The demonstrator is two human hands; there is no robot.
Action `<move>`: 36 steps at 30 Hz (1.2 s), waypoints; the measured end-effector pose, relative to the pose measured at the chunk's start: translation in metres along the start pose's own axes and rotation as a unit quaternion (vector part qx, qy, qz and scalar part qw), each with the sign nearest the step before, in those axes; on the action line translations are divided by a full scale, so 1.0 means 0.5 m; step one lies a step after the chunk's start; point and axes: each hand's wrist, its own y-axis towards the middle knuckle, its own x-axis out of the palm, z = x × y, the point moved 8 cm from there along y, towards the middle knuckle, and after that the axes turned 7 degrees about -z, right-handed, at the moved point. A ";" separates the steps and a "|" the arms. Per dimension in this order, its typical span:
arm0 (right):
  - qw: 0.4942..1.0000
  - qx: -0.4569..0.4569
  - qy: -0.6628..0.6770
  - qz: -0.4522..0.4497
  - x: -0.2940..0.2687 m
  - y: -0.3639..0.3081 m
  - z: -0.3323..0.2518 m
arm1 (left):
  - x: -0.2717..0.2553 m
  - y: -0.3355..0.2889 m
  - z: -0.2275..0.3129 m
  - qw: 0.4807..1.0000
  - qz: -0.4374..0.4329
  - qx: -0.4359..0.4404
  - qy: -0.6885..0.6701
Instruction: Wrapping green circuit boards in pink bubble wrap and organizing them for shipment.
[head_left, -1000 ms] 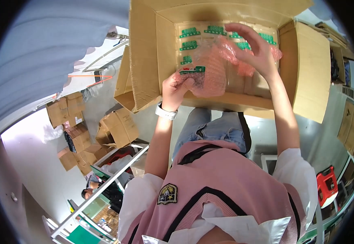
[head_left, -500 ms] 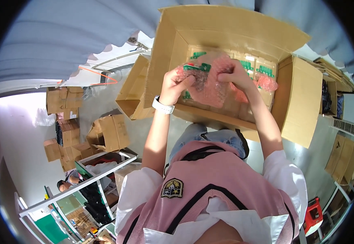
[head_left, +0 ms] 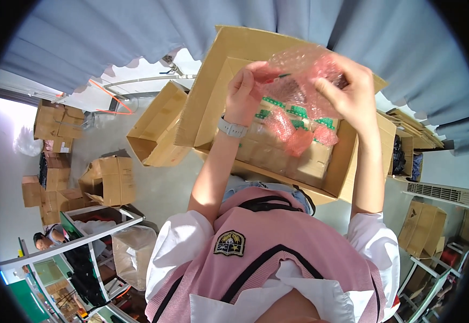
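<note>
A clear pinkish bubble wrap bag (head_left: 302, 67) is stretched between my hands, above a large open cardboard box (head_left: 201, 110). My left hand (head_left: 242, 97), with a pale watch on its wrist, is closed on the bag's left side. The right side is pinched between thumb and fingers of my right hand (head_left: 350, 91). Something dark with bits of green and red shows through the plastic near my left fingers. Below, inside the box, lie several green toothed pieces (head_left: 297, 111) and crumpled pink bubble wrap (head_left: 299, 141) over a cardboard layer.
A smaller open carton (head_left: 156, 126) stands left of the box. Stacked cartons (head_left: 57, 121) line the left wall, and another open carton (head_left: 108, 180) sits on the floor. Blue-grey curtains (head_left: 137, 37) hang behind. A metal-framed rack (head_left: 100, 242) and a person (head_left: 46, 239) are at lower left.
Both hands have lifted the bubble wrap bag up and away from me, and my right hand has moved farther right. The view has shifted, showing more of the box's inside.
</note>
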 end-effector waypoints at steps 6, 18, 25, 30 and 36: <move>0.989 -0.095 -0.101 -0.053 -0.009 0.011 -0.048 | 0.016 0.026 0.048 0.977 0.024 -0.011 0.211; 0.982 -0.123 -0.103 -0.096 -0.027 0.030 -0.080 | 0.052 0.070 0.134 0.943 -0.042 0.019 0.330; 0.993 0.050 0.097 -0.044 -0.042 0.038 -0.026 | 0.049 0.010 -0.027 0.990 -0.063 -0.126 0.000; 0.988 0.054 0.098 -0.104 0.003 0.026 -0.008 | 0.071 -0.049 -0.118 0.993 -0.026 -0.111 -0.018; 0.985 0.141 -0.084 -0.053 0.004 -0.003 0.026 | 0.044 -0.072 -0.143 0.984 0.116 -0.130 0.035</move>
